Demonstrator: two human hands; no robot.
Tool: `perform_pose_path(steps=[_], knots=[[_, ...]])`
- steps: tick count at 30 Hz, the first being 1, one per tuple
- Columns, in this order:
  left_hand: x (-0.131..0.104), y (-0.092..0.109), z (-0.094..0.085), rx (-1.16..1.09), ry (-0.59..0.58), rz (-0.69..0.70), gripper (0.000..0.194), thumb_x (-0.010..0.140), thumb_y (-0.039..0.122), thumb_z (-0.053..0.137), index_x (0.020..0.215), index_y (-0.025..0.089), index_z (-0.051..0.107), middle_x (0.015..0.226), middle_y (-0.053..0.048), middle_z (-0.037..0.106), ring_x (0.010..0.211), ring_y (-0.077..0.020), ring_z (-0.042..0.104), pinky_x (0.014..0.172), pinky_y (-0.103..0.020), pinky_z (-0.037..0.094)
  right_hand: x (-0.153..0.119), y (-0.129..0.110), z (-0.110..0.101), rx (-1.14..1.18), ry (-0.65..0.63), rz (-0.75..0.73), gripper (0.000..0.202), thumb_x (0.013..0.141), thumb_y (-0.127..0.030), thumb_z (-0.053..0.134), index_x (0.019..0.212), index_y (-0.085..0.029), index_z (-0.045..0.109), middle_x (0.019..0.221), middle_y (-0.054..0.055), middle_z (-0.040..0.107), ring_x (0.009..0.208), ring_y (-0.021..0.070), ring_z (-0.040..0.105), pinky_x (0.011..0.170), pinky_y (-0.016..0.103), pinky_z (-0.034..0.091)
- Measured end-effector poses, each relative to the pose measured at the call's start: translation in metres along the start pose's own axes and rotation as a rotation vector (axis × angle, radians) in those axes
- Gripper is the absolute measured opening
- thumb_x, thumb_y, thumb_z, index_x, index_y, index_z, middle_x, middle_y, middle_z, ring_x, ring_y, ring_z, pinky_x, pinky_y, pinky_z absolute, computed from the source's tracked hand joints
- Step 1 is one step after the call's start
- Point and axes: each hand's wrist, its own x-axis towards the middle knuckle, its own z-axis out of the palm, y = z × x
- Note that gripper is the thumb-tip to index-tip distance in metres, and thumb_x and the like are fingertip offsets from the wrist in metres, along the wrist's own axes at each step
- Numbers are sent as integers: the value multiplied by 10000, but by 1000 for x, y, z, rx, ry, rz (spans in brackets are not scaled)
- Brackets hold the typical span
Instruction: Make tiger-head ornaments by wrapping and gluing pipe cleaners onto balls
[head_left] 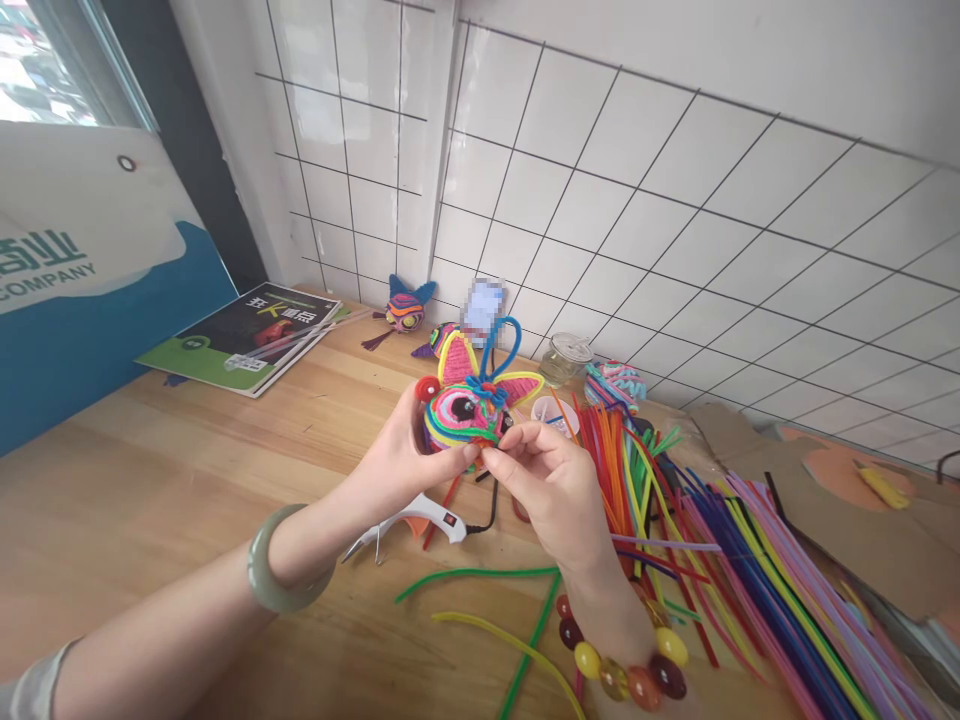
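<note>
A colourful pipe-cleaner animal head (459, 410) with pink ears edged in yellow, dark shiny eyes and a blue loop on top is held up above the table. My left hand (401, 445) wraps round its left and lower side, thumb along the bottom. At its lower right, the thumb and fingertips of my right hand (544, 475) are pinched together against the head; whether a small part sits between them is hidden. Below my hands lies a white glue gun (431, 518) with a black cord. Green (487, 572) and yellow pipe cleaners (502, 630) lie nearer me.
Bundles of coloured pipe cleaners (780, 570) cover the table's right side, beside brown cardboard (847, 520). Along the back are a finished blue-eared head (406, 305), a phone (484, 305), a glass jar (566, 355) and a striped piece (615, 383). Magazines (247, 335) lie at left.
</note>
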Motion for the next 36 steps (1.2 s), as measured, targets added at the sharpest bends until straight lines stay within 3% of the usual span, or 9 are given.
perform_pose_path(steps=[4,12,17,21,28,32,36], knots=[[-1,3,0,-1,2,-15,457,722,294,805,1029,198,480,1053,-57,672,1003,-229,636,873,-347,504,0,0,1,-11,-8,-6,228,720,-362,767,734,-208,598,618,-34,601,543,109,554,520,235,480],[-1,4,-1,-5,-16,-20,445,717,269,803,1036,197,501,1068,-54,674,1026,-238,638,867,-338,506,-1,-3,0,-22,-5,17,253,707,-378,767,710,-211,578,529,-78,483,408,60,358,372,202,303],[0,3,-1,-26,-27,-30,422,725,253,807,1014,196,505,1045,-36,678,1006,-214,639,863,-319,509,0,-2,2,-14,4,25,240,703,-365,773,720,-208,592,553,-69,521,427,65,390,401,208,343],[1,3,-1,-72,-32,-75,411,740,260,804,1040,192,531,1073,-41,682,1011,-202,641,864,-310,518,3,0,1,39,0,40,247,683,-369,797,743,-207,621,609,-42,592,503,92,496,465,220,418],[5,3,-6,-268,-76,-301,384,759,296,786,1072,198,586,1064,-66,715,914,-229,701,800,-364,568,13,5,-3,190,-37,94,312,694,-453,779,815,-190,661,574,-57,545,494,79,473,495,224,421],[8,1,-9,-327,-64,-348,388,765,308,785,1097,200,617,1138,-102,712,919,-244,710,799,-372,586,11,10,-3,65,-18,-10,266,800,-452,708,874,-202,658,619,-41,570,536,98,520,525,232,461],[10,0,-11,-395,-56,-367,361,826,431,716,1104,210,653,1060,-105,741,905,-254,718,767,-379,598,4,13,-2,-207,33,-231,195,903,-363,616,1032,-228,669,766,2,649,669,142,626,637,280,538]])
